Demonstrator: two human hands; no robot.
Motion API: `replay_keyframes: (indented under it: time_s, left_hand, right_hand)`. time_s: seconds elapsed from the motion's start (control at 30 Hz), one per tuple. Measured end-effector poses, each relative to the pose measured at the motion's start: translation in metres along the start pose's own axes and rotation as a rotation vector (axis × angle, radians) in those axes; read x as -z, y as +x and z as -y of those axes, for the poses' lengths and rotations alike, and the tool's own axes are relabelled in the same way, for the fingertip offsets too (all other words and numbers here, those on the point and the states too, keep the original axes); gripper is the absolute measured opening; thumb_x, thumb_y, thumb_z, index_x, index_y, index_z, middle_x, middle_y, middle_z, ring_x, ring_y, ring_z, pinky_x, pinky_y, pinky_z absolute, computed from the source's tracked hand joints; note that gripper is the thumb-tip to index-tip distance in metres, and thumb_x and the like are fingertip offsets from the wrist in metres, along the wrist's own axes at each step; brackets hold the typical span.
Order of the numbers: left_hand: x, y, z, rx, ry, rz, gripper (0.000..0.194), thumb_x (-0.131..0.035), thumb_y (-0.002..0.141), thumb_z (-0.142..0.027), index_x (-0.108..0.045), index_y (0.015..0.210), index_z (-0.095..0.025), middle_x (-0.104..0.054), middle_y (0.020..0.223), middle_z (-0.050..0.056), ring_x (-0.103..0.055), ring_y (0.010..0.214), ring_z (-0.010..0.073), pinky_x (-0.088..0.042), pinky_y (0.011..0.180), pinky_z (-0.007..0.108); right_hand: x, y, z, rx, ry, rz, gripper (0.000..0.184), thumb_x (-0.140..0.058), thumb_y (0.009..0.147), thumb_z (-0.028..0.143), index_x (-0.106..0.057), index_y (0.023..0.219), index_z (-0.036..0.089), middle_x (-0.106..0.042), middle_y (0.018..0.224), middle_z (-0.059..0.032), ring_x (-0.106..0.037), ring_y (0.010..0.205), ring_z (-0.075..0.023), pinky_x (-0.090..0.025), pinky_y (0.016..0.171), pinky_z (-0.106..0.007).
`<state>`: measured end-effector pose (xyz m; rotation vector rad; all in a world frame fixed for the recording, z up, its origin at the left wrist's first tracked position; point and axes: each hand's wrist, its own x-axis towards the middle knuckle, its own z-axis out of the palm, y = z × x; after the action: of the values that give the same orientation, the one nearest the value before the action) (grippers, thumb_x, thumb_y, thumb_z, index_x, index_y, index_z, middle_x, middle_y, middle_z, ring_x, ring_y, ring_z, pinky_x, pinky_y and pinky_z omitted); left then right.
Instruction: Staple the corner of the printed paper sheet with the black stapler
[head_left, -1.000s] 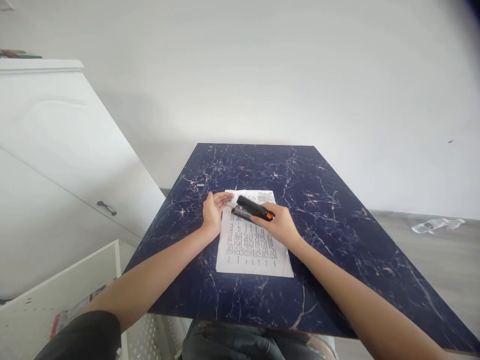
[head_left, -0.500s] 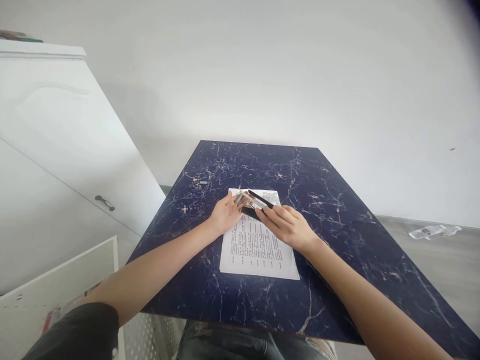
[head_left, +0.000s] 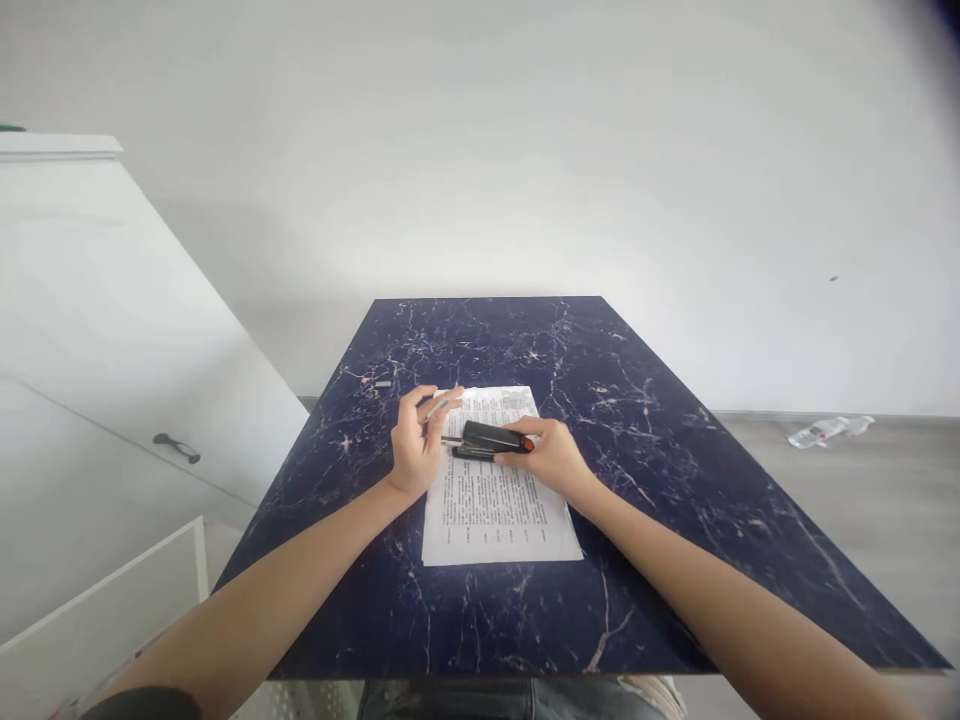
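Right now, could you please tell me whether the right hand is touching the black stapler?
Touching. The head view shows the right hand gripping the black stapler at its orange-marked end.

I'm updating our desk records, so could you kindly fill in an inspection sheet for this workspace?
Surface: dark blue, pale-veined table.
Job's things: printed paper on the table; black stapler over the paper.
Clutter: small pale piece, left of the paper's far end.
Left hand: holds a thin strip.
Right hand: holds the stapler's orange-marked end.
Cables: nothing seen.
Surroundings: white cabinet and white crate at left; clear plastic item on the floor at right.
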<state>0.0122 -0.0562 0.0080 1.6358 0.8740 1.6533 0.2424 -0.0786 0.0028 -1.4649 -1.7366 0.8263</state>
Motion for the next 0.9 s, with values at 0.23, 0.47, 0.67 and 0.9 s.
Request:
replay_keyframes:
  time_s: [0.23,0.47,0.67,0.9]
  left_hand:
    - [0.002,-0.011,0.002,-0.116,0.206,0.232,0.02,-0.077,0.091,-0.048,-0.077,0.093,-0.028,-0.082,0.094,0.008,-0.076,0.088,0.0299,-0.048,0.104,0.052]
    - [-0.005,-0.016,-0.004,-0.116,0.21,0.379,0.025,-0.079,0.086,-0.053,-0.076,0.08,-0.029,-0.079,0.081,0.005,-0.071,0.073,0.0272,-0.049,0.095,0.051]
    - [-0.006,-0.017,-0.005,-0.178,0.243,0.428,0.026,-0.073,0.091,-0.053,-0.079,0.094,-0.027,-0.079,0.087,0.007,-0.071,0.076,0.0272,-0.049,0.094,0.049]
    - [0.079,0.063,0.036,-0.044,0.633,0.071,0.02,-0.063,0.096,-0.037,-0.077,0.103,-0.025,-0.075,0.102,0.012,-0.066,0.103,0.0321,-0.043,0.107,0.045]
  right_hand:
    - [0.008,-0.003,0.011,0.459,-0.21,-0.153,0.077,-0.096,0.069,0.043,-0.067,0.139,0.027,-0.07,0.127,-0.0124,-0.062,0.118,-0.0334,-0.053,0.102,-0.056]
    - [0.002,-0.024,0.005,0.972,-0.322,-0.088,0.062,-0.058,0.102,0.011,-0.047,0.159,0.033,-0.072,0.126,-0.0067,-0.071,0.106,-0.0211,-0.062,0.092,-0.037]
    - [0.005,-0.022,0.009,0.961,-0.363,-0.169,0.044,-0.058,0.1,0.011,-0.068,0.139,0.03,-0.078,0.113,-0.0048,-0.073,0.096,-0.0217,-0.062,0.085,-0.041]
    - [0.091,0.03,-0.055,0.344,-0.375,-0.543,0.023,-0.063,0.096,0.027,-0.083,0.107,0.024,-0.079,0.106,-0.0081,-0.073,0.09,-0.0245,-0.058,0.086,-0.04]
